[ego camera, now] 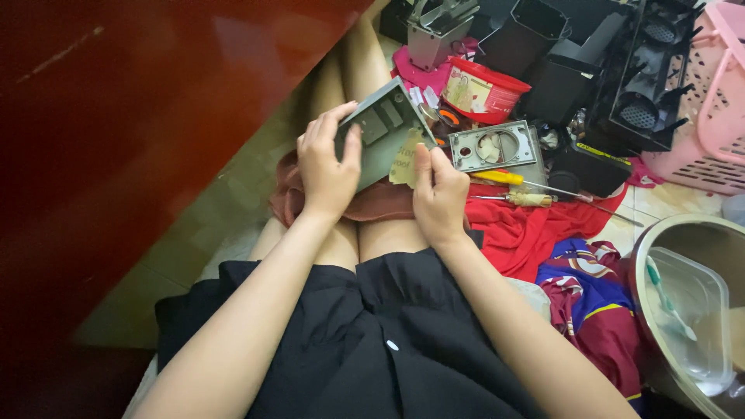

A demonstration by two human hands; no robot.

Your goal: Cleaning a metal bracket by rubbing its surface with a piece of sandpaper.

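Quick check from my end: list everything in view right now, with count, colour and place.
Panel: 1, grey-green, held over knees.
Sandpaper: 1, tan, against panel.
Plate: 1, grey, right of panel.
Screwdrivers: 2, yellow-handled, on red cloth.
Tub: 1, red, behind plate.
Basket: 1, pink, far right.
Bowl: 1, steel, lower right.
Left hand: grips panel.
Right hand: presses sandpaper.

Grey-green rectangular plate (382, 132): flat metal or plastic panel with raised rectangular blocks on its face, tilted with one corner pointing away. Gripped along its near-left edge by the left hand (327, 167). A scrap of yellowish sandpaper (404, 161) lies against its lower right edge, under the right hand (438, 194) fingertips.
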